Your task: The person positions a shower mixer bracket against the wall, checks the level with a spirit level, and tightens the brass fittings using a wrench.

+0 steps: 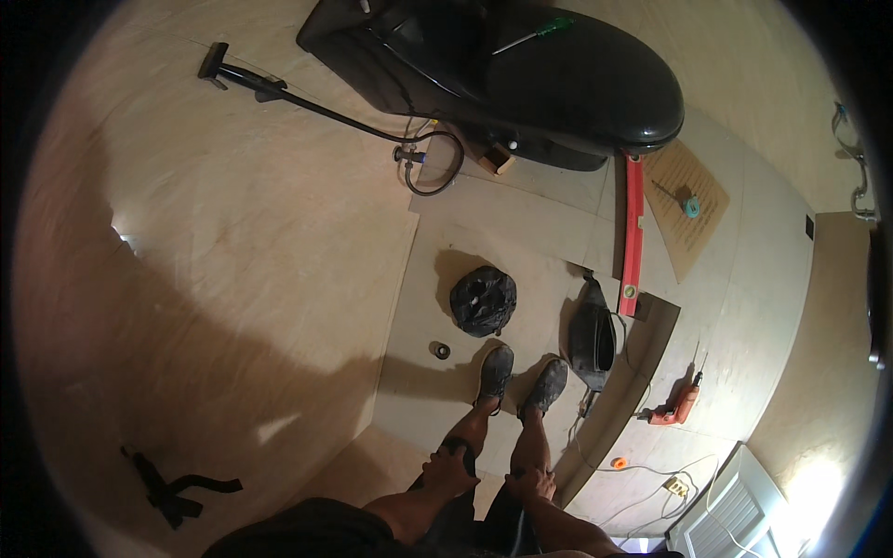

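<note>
Both of my hands rest against my own legs near the knees, and neither holds a tool. My left hand (450,470) lies on the left leg with its fingers spread over it. On the right leg sits my right hand (532,485), its fingers bent a little and partly hard to make out. Just beyond my shoes stand a round black plastic-wrapped bundle (483,301) and a small dark ring (440,351). To the right of my shoes is a dark waist bag (593,339), its top gaping.
Ahead is a black toilet (577,79) carrying a green-handled screwdriver (551,28). A black hose (344,119) joins a valve (406,155). A red spirit level (632,237) lies beside cardboard (684,223). Right of me are an orange drill (677,406), cables and a power outlet (676,486).
</note>
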Motion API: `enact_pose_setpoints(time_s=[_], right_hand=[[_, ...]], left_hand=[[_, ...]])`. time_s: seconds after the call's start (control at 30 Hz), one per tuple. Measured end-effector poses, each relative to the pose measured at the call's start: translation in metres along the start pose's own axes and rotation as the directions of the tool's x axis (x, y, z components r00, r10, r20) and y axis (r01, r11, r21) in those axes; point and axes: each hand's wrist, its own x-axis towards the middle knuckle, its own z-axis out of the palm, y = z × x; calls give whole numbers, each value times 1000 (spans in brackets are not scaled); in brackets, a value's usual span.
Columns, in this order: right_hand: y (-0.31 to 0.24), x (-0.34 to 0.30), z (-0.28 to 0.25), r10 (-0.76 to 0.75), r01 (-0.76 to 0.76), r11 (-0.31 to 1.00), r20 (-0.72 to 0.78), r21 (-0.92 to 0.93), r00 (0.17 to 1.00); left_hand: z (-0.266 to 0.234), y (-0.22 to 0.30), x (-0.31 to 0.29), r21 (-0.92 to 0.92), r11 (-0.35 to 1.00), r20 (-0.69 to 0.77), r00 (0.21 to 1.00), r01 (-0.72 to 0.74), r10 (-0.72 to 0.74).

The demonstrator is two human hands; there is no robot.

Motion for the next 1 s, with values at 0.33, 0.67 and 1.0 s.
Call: enact_pose_setpoints(time_s=[0.33,0.67,1.0], right_hand=[[1,0,6,-16,15,1000,-51,-24,999],[2,1,13,21,-22,999,-28,-34,999],[-1,-7,11,20,-21,1000,-45,-14,999]], left_hand=[[3,-3,1,2,1000,-6,1000,8,-8],[9,-8,-3,-18,1000,-1,1000,-4,4],[13,-7,-3,16,1000,-6,1000,9,-9]])
